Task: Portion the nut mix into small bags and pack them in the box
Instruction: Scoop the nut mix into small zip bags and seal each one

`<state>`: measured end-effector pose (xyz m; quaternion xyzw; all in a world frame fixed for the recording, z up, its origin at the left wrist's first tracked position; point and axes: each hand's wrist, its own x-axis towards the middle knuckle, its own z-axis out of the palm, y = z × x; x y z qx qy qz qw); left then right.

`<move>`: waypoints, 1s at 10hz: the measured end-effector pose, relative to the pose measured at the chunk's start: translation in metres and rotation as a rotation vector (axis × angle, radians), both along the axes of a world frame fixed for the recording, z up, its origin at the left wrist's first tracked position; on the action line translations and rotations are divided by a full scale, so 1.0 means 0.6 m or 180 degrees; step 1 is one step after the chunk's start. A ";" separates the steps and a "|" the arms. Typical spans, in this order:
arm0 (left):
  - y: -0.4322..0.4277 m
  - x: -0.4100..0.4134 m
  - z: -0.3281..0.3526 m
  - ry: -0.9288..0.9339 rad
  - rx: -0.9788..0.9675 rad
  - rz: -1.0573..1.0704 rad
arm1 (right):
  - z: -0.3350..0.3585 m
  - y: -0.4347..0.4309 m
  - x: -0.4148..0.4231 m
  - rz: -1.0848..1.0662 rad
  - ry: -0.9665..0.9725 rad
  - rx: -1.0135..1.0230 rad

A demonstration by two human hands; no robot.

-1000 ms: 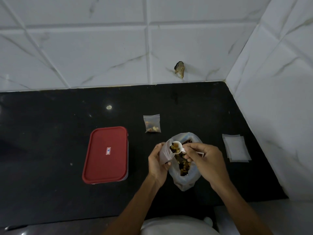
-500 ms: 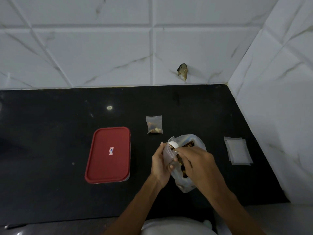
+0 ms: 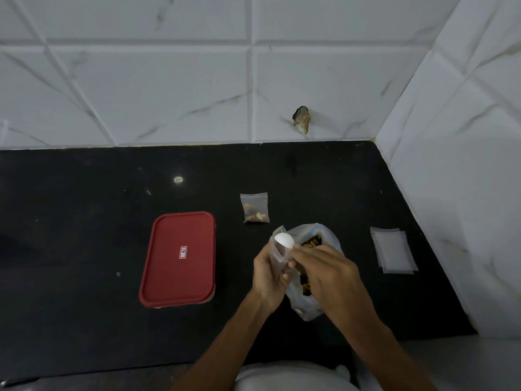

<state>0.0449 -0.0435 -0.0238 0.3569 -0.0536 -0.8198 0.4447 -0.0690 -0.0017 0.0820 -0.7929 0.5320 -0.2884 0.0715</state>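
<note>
My left hand (image 3: 267, 273) holds a small clear bag (image 3: 279, 253) upright by its side, mouth up. My right hand (image 3: 329, 273) pinches the handle of a white spoon (image 3: 284, 240), which is turned bowl-down over the small bag's mouth. Behind both hands lies the large open plastic bag of nut mix (image 3: 313, 244) on the black counter. One filled small bag (image 3: 255, 208) lies flat just beyond it. The box with the red lid (image 3: 179, 259) sits closed to the left.
A stack of empty small bags (image 3: 393, 251) lies to the right, near the tiled side wall. The tiled back wall has a chipped hole (image 3: 301, 118). The black counter's (image 3: 84, 221) front edge runs below my forearms.
The spoon held nuts bowl-up a second ago; now it is tipped over into the small bag. My right hand has rolled over with it. The left hand stays on the bag.
</note>
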 end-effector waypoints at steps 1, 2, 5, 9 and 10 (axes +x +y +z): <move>0.000 0.000 0.011 0.0005 0.0069 0.0019 | 0.005 0.006 -0.010 -0.0295 -0.0631 0.0114; 0.001 0.003 0.016 0.0036 0.0126 0.0034 | -0.002 0.006 -0.027 -0.0797 -0.1027 0.0222; 0.005 0.013 -0.015 -0.0038 0.0161 0.0158 | -0.087 0.004 -0.102 -0.1265 -0.0536 0.1333; 0.005 -0.001 -0.023 -0.0511 0.0229 0.0230 | -0.120 -0.026 -0.070 -0.1011 -0.0338 0.1696; 0.002 -0.004 -0.022 -0.0543 0.0201 0.0251 | -0.132 -0.023 -0.062 -0.0923 -0.0196 0.1674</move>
